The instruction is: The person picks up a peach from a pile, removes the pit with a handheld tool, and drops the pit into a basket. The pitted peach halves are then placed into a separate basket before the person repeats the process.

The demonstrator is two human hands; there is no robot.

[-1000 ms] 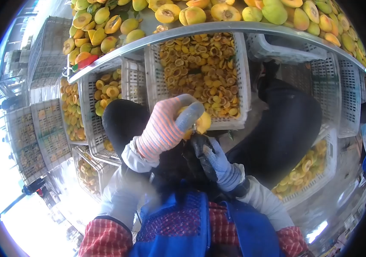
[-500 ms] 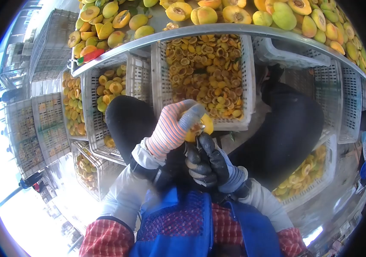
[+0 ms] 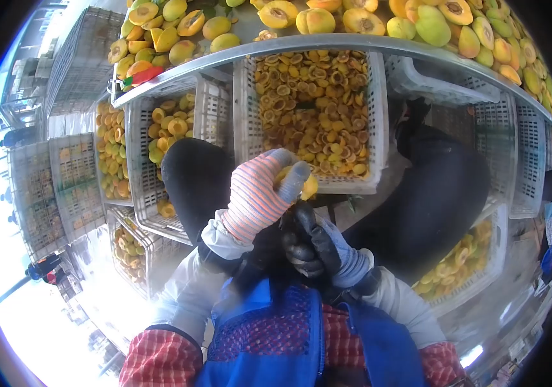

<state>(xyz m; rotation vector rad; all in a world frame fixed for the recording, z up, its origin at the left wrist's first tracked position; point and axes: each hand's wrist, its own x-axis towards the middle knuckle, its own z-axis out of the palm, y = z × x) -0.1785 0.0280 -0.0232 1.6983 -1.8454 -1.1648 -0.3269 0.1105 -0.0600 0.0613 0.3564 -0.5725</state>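
Observation:
My left hand (image 3: 263, 190), in a pink and grey striped glove, is closed round a yellow fruit (image 3: 309, 186) in front of my lap. Just below it my right hand (image 3: 311, 245), in a black-coated glove, has its fingers curled near the fruit's underside. Whatever the right hand grips is too dark and hidden to make out. Beyond both hands stands a white crate (image 3: 379, 129) of cut fruit pieces and scraps.
A metal-edged table (image 3: 250, 46) bearing many halved and whole fruits crosses the top, with a red-handled tool (image 3: 145, 76) at its left edge. Fruit crates (image 3: 139, 148) stand at the left, another crate (image 3: 492, 258) at the lower right. My knees flank the middle crate.
The fruit has turned in my left hand, and its cut face no longer shows. My left fingers now cover more of it. The view has shifted slightly.

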